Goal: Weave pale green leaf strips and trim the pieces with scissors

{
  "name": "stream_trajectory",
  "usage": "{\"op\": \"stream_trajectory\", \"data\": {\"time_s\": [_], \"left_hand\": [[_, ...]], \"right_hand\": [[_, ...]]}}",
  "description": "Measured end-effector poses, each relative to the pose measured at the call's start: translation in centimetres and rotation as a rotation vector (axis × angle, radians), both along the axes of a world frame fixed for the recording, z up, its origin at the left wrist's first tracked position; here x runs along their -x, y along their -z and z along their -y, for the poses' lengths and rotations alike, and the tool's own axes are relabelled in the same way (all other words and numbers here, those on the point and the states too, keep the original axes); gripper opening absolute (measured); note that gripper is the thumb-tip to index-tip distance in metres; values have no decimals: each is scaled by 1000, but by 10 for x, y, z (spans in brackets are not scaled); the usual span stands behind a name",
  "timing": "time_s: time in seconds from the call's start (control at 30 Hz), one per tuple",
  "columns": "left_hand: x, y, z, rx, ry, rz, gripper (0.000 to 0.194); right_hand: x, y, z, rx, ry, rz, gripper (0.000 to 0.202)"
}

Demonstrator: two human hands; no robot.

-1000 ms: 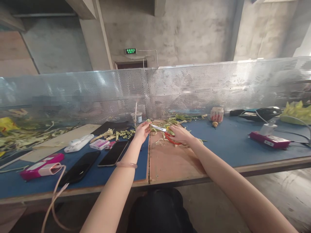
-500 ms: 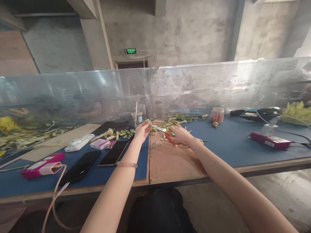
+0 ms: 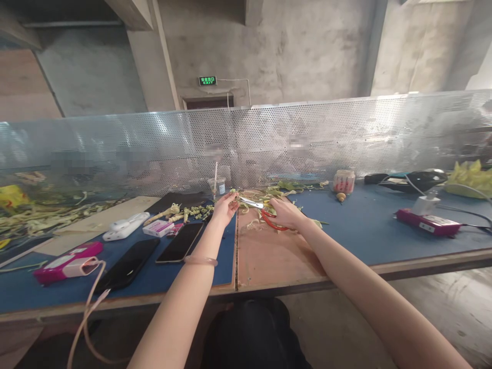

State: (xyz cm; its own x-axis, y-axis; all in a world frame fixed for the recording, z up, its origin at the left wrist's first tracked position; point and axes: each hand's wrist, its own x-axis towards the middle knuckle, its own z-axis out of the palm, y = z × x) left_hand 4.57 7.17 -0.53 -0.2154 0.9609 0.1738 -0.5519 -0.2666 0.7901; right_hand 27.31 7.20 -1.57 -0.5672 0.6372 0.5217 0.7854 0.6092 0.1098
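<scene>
My right hand [image 3: 285,213] is wrapped round the red handles of a pair of scissors [image 3: 269,220]. Their silver blades point left, towards my left hand [image 3: 226,207]. Its fingers are pinched near the blade tips on a small green plant piece [image 3: 232,191], mostly hidden by the fingers. Beneath and behind both hands, leafy green cuttings [image 3: 286,186] lie on the brown board [image 3: 269,261]. Just left of my left hand is a row of small green buds and pale stalks [image 3: 188,212] on the blue tabletop.
Two dark phones [image 3: 128,264], a pink-and-white box [image 3: 157,228], a white device [image 3: 126,226] and a pink power strip [image 3: 69,261] lie left. A plastic cup [image 3: 220,187] stands behind. Rightward are a jar [image 3: 343,181], a wooden top-shaped object [image 3: 341,197] and another pink strip [image 3: 426,223].
The scissor blades have shifted slightly and look a little further apart. My hands have barely moved.
</scene>
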Motion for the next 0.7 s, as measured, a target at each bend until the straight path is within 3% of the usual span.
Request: {"op": "stream_trajectory", "data": {"time_s": [0.7], "left_hand": [[2, -3, 1, 26, -6, 31, 20]], "right_hand": [[-1, -2, 1, 7, -30, -6, 38]]}}
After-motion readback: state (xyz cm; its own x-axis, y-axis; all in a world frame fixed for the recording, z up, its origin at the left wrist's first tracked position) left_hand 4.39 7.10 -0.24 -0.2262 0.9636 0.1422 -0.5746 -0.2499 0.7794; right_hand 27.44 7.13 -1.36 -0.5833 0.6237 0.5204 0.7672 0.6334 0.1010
